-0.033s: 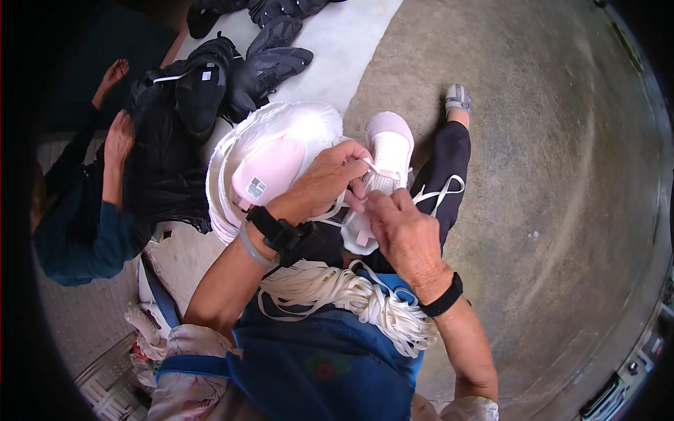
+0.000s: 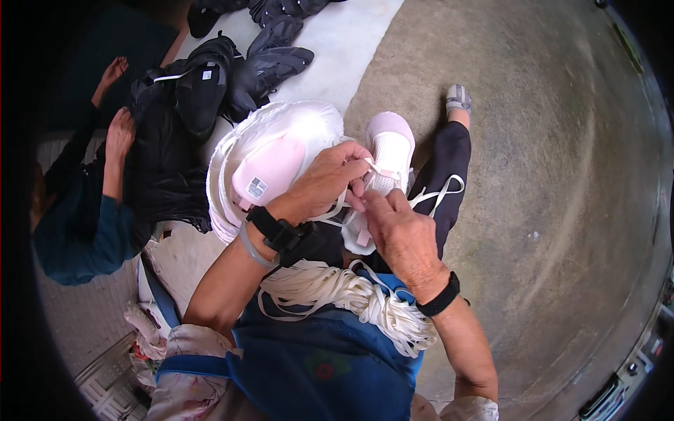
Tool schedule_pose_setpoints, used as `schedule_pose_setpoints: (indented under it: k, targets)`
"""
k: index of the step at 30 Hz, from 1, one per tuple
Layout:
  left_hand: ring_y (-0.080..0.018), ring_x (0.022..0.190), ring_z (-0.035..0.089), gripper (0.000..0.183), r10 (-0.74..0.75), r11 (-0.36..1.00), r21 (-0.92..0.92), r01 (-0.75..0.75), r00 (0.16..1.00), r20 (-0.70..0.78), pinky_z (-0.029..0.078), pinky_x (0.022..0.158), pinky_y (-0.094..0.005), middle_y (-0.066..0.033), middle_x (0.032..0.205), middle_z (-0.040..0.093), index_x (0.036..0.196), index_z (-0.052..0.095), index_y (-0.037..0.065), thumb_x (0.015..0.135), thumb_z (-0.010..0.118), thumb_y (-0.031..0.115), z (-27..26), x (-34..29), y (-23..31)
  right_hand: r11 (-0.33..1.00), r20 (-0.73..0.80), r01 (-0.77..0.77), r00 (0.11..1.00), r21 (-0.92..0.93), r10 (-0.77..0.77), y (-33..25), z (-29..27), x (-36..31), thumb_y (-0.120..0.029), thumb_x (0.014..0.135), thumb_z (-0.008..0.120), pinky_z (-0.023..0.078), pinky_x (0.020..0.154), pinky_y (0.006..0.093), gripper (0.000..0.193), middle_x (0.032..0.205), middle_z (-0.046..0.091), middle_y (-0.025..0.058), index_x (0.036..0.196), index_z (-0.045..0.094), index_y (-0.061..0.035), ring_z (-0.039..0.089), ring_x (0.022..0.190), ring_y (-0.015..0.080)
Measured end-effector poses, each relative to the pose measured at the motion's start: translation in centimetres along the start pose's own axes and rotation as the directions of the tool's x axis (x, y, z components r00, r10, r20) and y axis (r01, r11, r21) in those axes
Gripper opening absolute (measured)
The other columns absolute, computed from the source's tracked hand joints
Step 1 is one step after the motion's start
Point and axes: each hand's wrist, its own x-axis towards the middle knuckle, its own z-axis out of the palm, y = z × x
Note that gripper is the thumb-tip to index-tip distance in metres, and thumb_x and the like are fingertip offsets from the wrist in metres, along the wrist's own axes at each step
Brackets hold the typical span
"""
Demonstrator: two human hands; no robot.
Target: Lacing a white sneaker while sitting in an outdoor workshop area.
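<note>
A white and pale pink sneaker [image 2: 390,133] lies in front of me with its toe pointing away. My left hand [image 2: 328,175] is over the left side of its lacing area, thumb and fingers pinched on a white shoelace. Beside it, my right hand [image 2: 406,235] is closed at the lower lacing, fingertips nearly meeting the left ones; the lace there is mostly hidden by the fingers. One loose lace loop [image 2: 449,188] sticks out to the right of the shoe. On my lap, across a blue apron [image 2: 316,351], rests a thick bundle of white shoelaces [image 2: 358,295].
Left of the sneaker stands a white-lined round container [image 2: 223,189] holding a pale pink shoe piece [image 2: 270,168] with a label. Several black shoes [image 2: 203,91] are piled beyond it. At far left a co-worker's hand [image 2: 119,133] is raised. My dark-trousered leg [image 2: 449,158] stretches right.
My right hand has shifted very slightly left at the lacing. The co-worker's nearer hand has risen a little. My left hand and the sneaker look unmoved.
</note>
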Motion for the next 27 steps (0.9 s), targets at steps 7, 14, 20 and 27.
schedule_pose_setpoints:
  k: [7, 14, 20, 27]
  targets:
    - [-0.0069, 0.065, 0.050, 0.018, 0.080, 0.997, 0.003, -0.081, 0.995, 0.060, 0.049, 0.055, -0.0223, -0.0006, 0.075, 0.051, 0.104, 0.057, 0.000, 0.095, 0.053, 0.015, -0.6, 0.2, -0.5, 1.000, 0.046, -0.007, 0.999, -0.022, 0.008, 0.2, 1.4, 0.3, -0.008, 0.083, 0.060, 0.050, 0.048, 0.0381, 0.030, 0.079, 0.052, 0.0088, 0.113, 0.058, -0.0089, 0.061, 0.060, 0.0276]
    - [-0.0080, 0.067, 0.049, 0.018, 0.058, 0.998, -0.018, -0.057, 0.998, 0.039, 0.047, 0.058, -0.0221, -0.0007, 0.074, 0.052, 0.100, 0.058, 0.000, 0.094, 0.056, 0.017, -0.5, 0.0, -0.1, 0.991, 0.032, -0.048, 0.998, 0.126, 0.045, 0.8, 1.3, 1.0, -0.010, 0.082, 0.063, 0.050, 0.051, 0.0414, 0.026, 0.078, 0.054, 0.0110, 0.108, 0.060, -0.0104, 0.062, 0.063, 0.0318]
    - [-0.0070, 0.070, 0.047, 0.016, 0.089, 0.995, -0.048, -0.091, 0.995, -0.038, 0.042, 0.063, -0.0205, 0.0007, 0.078, 0.052, 0.098, 0.060, 0.002, 0.094, 0.058, 0.018, -0.2, 0.1, -0.5, 0.985, 0.022, -0.080, 0.997, 0.152, 0.078, 0.8, 1.8, 1.3, -0.009, 0.083, 0.061, 0.050, 0.055, 0.0431, 0.024, 0.078, 0.055, 0.0118, 0.107, 0.061, -0.0102, 0.062, 0.065, 0.0333]
    - [-0.0064, 0.071, 0.044, 0.025, 0.020, 1.000, 0.015, -0.021, 0.998, 0.059, 0.040, 0.065, -0.0196, 0.0020, 0.076, 0.048, 0.089, 0.057, 0.004, 0.097, 0.053, 0.027, -0.7, 0.5, -0.4, 0.989, 0.055, -0.083, 0.996, 0.123, 0.076, 1.0, 1.8, 1.2, -0.009, 0.083, 0.059, 0.051, 0.055, 0.0426, 0.022, 0.078, 0.056, 0.0113, 0.105, 0.060, -0.0103, 0.063, 0.066, 0.0325]
